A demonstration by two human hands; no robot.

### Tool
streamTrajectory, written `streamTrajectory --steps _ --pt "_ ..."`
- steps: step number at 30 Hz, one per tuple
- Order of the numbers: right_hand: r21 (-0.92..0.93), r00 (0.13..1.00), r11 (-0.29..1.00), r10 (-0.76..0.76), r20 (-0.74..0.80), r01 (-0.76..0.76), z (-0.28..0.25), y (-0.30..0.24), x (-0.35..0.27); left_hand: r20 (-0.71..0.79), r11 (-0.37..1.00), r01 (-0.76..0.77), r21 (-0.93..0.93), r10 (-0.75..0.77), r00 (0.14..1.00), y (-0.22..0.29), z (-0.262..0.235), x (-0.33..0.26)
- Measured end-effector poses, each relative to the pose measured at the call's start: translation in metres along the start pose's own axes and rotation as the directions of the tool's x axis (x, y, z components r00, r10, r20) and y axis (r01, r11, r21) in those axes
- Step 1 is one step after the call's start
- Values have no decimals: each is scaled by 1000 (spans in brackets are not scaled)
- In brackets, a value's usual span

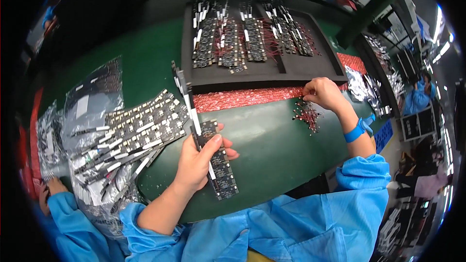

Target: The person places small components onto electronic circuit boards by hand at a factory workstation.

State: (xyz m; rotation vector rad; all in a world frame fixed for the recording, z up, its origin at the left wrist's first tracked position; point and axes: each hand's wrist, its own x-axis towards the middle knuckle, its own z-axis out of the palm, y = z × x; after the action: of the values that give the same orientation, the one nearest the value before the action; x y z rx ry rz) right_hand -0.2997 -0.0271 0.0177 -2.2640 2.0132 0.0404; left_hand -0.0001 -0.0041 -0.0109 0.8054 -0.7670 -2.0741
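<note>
My left hand [196, 162] is closed around a long dark circuit board [224, 177] with a black cable and white label strip rising from its upper end. My right hand [324, 92] pinches at the top of a small pile of red-and-black wired parts [307, 116] on the green table; what sits between the fingertips is too small to make out. A blue band circles my right wrist. Left of my left hand lies a fanned stack of circuit boards [145, 121] with black cables and white labels.
A black foam tray [233, 77] holding rows of boards with red wires stands at the back. Red bubble wrap [247, 98] lies along its front. Clear plastic bags [94, 92] sit at left, near a co-worker's hand [56, 187]. A green post [369, 14] rises at back right.
</note>
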Motion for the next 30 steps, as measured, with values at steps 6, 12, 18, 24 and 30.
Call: streamTrajectory --steps 6,12,18,24,30 --pt "9 995 995 -95 -17 95 3 1 0 46 999 45 -19 -44 998 1 -2 0" --pt "107 998 993 -55 34 51 6 -1 2 59 1000 7 5 -8 998 1 -3 -3" --pt "-264 954 942 -253 -159 206 7 -6 -14 17 902 -376 211 382 924 -5 -2 -4" --pt "-253 835 932 -348 -426 260 0 -48 -17 -30 963 -271 16 271 962 1 4 -4" --pt "824 894 373 -32 -447 425 -9 -155 2 -18 977 -204 -53 204 979 9 -1 -8"
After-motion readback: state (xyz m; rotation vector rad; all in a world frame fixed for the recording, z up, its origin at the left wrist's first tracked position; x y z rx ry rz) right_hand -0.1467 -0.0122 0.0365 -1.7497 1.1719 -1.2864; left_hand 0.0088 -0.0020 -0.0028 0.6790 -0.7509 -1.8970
